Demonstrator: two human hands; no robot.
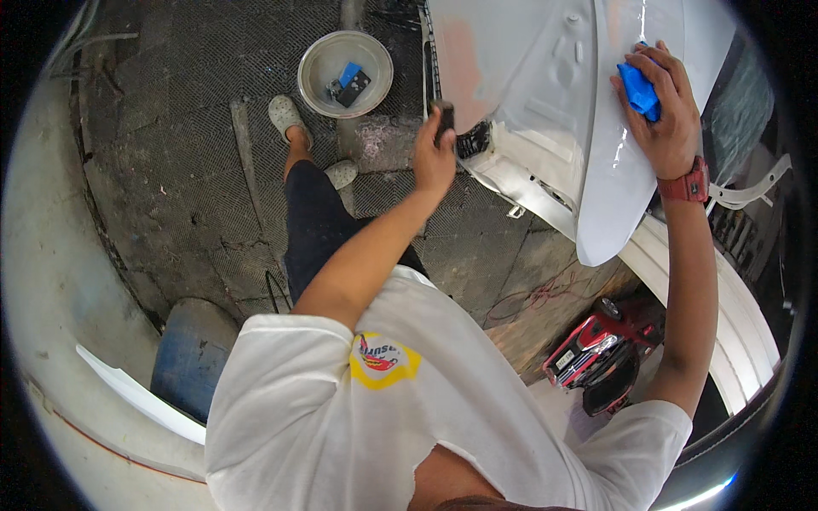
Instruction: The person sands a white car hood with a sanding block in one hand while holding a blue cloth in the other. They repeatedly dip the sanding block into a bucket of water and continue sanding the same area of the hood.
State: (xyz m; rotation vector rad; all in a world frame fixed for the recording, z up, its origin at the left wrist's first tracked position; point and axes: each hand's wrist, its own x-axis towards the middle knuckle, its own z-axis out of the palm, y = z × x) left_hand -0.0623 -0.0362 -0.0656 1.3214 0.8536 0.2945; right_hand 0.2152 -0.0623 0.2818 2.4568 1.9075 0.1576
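My right hand [671,128], with a red watch at the wrist, presses a crumpled blue piece [639,92] against the glossy white car panel [609,183]; cloth or sheet, I cannot tell. To the left, my left hand [434,162] is closed round a small dark block [444,123], beside the edge of the wider panel [520,85], which is grey-white with a pinkish patch. The left hand is slightly blurred. Whether the block touches the panel edge cannot be made out.
A round pale basin [304,81] on the dark textured floor [170,170] holds a blue piece and a black block. A blue drum [194,353] stands at lower left. A red toy-like vehicle [596,345] and thin red cord [541,294] lie below the panel.
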